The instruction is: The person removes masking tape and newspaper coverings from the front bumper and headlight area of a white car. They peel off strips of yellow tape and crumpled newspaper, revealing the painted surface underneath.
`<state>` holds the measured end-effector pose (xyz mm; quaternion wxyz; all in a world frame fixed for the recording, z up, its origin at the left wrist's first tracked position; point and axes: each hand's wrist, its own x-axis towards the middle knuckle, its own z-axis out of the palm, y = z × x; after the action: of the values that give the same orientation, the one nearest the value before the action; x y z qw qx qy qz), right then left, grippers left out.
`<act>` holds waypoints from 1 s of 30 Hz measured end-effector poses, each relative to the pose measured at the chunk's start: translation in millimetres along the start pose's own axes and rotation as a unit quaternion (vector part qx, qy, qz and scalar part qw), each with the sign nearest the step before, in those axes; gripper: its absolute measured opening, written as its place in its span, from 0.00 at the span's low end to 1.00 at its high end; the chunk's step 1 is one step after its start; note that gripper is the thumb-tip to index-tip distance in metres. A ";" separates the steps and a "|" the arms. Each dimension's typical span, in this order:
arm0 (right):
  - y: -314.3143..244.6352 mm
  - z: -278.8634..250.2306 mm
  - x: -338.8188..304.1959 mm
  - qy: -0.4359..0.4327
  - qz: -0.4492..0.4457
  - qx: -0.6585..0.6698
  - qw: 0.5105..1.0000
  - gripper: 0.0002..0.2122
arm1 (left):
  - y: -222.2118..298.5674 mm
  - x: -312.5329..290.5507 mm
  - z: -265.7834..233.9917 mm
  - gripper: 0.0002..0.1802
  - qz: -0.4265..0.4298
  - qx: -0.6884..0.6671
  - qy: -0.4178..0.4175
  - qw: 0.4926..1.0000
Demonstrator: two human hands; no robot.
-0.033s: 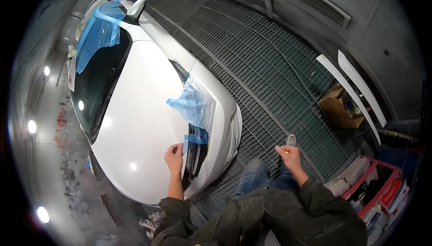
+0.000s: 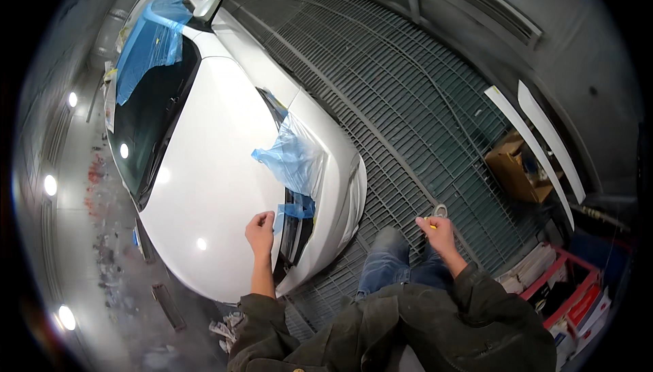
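My left hand [image 2: 259, 237] is closed in a pinch over the front of the white car hood [image 2: 211, 188]. Between its fingertips is the end of a strip of blue masking film [image 2: 279, 221], which runs back to the film over the dark headlight [image 2: 294, 236]. More crumpled blue film [image 2: 292, 157] clings to the headlight's far part and the white fender beside it. Off to the right, above the floor grating, my right hand [image 2: 441, 236] is closed around a small yellow object [image 2: 432, 225]; most of it is hidden in the fingers.
Blue film [image 2: 151, 49] drapes the windshield by the side mirror [image 2: 208, 6]. Metal grating [image 2: 381, 100] covers the floor to the right. Two long white trim strips [image 2: 527, 137] stand by a cardboard box [image 2: 515, 168]. A red-framed cart [image 2: 568, 283] stands at the lower right.
My left hand has shifted slightly left and up, still pinching the film strip. The view has tilted a little; my right hand keeps its closed hold.
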<state>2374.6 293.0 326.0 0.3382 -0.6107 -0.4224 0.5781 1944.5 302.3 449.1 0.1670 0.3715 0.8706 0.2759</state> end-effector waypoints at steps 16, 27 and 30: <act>-42.5 26.7 251.1 -0.147 0.116 -0.013 0.982 0.17 | 98.1 280.4 104.8 0.12 0.088 0.190 0.046 0.977; -17.0 67.1 335.7 -0.220 0.252 0.027 0.942 0.15 | 135.2 415.3 182.4 0.18 0.032 0.345 0.042 0.937; -10.6 64.1 360.5 -0.233 0.277 0.025 0.932 0.15 | 147.6 421.6 201.8 0.17 0.041 0.384 0.039 0.922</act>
<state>2300.6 619.5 177.3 0.0717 -0.5430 -0.2893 0.7850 1844.7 770.3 342.3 -0.0342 0.4314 0.8996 -0.0585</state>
